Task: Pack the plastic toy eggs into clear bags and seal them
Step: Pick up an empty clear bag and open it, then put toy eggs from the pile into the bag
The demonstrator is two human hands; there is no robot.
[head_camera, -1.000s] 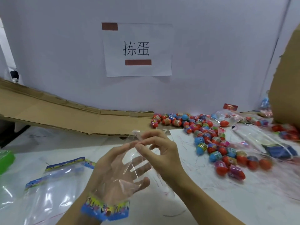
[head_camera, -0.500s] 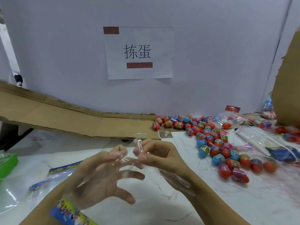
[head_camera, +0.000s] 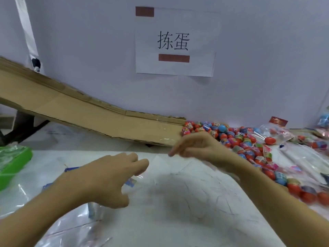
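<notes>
Two bare forearms reach in from the bottom edge of the view, with no sleeves over them as far as the picture shows. The left hand (head_camera: 114, 177) and the right hand (head_camera: 199, 147) wear no gloves. Both hands are blurred, so finer detail on the fingers cannot be told.
</notes>
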